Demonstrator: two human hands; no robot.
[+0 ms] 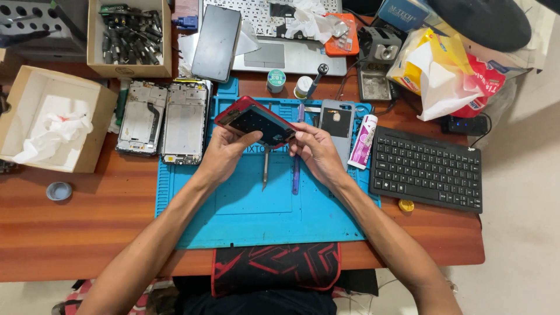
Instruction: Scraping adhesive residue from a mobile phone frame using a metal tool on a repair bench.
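Blue mat (245, 216): both hands' grip closed on red phone frame (255, 122).

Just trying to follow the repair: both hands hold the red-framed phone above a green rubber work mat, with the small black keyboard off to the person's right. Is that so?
Not quite: the rubber work mat is blue, not green, as the head view shows. The rest stands: the left hand and right hand hold the red-framed phone above it, and the small black keyboard lies to the person's right.
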